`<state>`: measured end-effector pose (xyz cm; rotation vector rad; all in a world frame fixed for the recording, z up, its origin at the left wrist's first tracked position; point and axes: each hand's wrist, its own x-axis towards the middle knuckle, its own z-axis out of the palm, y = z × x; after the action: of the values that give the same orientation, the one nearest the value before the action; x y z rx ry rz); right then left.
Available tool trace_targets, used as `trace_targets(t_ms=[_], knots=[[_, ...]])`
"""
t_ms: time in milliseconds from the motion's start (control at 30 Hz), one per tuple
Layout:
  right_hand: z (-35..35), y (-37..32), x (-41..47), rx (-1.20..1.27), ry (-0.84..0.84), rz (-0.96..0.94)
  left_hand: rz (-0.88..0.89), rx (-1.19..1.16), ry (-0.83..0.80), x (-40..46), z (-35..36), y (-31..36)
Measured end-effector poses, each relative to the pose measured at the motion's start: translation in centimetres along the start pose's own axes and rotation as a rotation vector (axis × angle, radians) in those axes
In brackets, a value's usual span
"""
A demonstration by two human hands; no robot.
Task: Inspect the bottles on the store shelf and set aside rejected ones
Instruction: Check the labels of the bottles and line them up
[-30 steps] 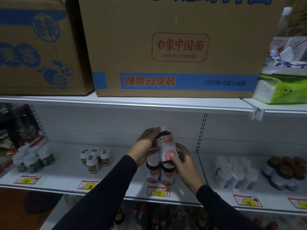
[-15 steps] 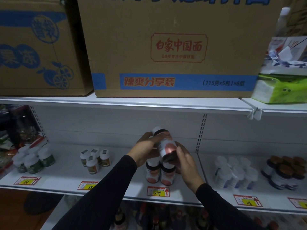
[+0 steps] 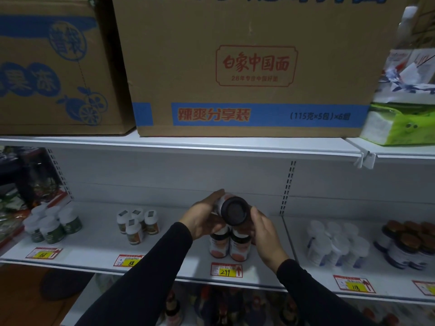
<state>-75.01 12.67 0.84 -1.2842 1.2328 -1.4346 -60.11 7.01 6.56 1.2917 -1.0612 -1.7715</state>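
Item: bottle point(image 3: 234, 213), gripped by left hand point(image 3: 202, 218) and right hand point(image 3: 264, 229), raised above the shelf point(image 3: 94, 241) front edge; dark base turned toward the viewer, presumably for inspection.

We hold a dark bottle point(image 3: 233, 212) tipped base toward us, above two upright orange-labelled bottles point(image 3: 229, 245) near the shelf's point(image 3: 164, 262) front edge.

The big cardboard box point(image 3: 247, 67) on the upper shelf carries red print "白象中国面" in a frame, and a blue band reading "辣爽分享装" and "(115克×5包)×6". Left of it, a second box point(image 3: 47, 67) shows blue characters "果冻". Below the big box, shelf-edge price tags read "168" point(image 3: 43, 253), "88" point(image 3: 128, 260), "299" point(image 3: 226, 270) and "118" point(image 3: 354, 284).
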Motion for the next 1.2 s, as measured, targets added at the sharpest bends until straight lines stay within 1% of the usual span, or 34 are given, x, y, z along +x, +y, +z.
trace_targets(t_ms=[33, 100, 167, 233, 333, 400, 600, 700, 767, 867, 967, 1033, 1100, 1200], knots=[[-0.1, 0.1, 0.0, -0.019, -0.010, -0.003, 0.032, 0.010, -0.009, 0.0, -0.1, 0.0], [-0.3, 0.1, -0.1, -0.079, -0.035, -0.006, 0.183, 0.064, -0.044, 0.2, -0.3, -0.3], [-0.5, 0.2, -0.1, -0.138, -0.074, -0.024, 0.360, 0.181, -0.073, 0.4, -0.8, -0.6], [-0.7, 0.2, 0.1, -0.190, -0.098, -0.078, 0.503, 0.346, -0.099, 0.4, -1.0, -0.9], [-1.2, 0.7, 0.5, -0.257, -0.083, -0.108, 0.602, 0.497, -0.172, 0.1, -0.6, -1.0], [-1.3, 0.8, 0.5, -0.269, -0.068, -0.108, 0.647, 0.563, -0.191, -0.1, -0.4, -1.2], [-1.4, 1.1, 0.8, -0.298, -0.026, -0.137, 0.691, 0.638, -0.169, -0.2, -0.3, -1.1], [-1.4, 1.1, 0.8, -0.327, -0.008, -0.164, 0.689, 0.604, -0.154, -0.5, -0.3, -0.7], [-1.4, 1.4, 1.1, -0.351, 0.006, -0.180, 0.697, 0.552, -0.107, -0.5, -0.2, -0.5], [-1.6, 2.0, 1.6, -0.380, -0.001, -0.184, 0.700, 0.548, -0.049, -0.2, -0.2, -0.2], [-1.5, 2.1, 1.5, -0.401, 0.030, -0.199, 0.674, 0.518, -0.021, 0.3, -0.3, 0.0], [-1.8, 2.1, 1.3, -0.408, 0.063, -0.176, 0.657, 0.463, 0.013, 0.8, -0.5, 0.4], [-2.3, 2.5, 1.4, -0.442, 0.090, -0.167, 0.646, 0.427, 0.073, 1.4, -0.9, 0.9], [-3.1, 2.9, 1.3, -0.535, 0.143, -0.188, 0.647, 0.431, 0.183, 2.4, -1.6, 1.7]])
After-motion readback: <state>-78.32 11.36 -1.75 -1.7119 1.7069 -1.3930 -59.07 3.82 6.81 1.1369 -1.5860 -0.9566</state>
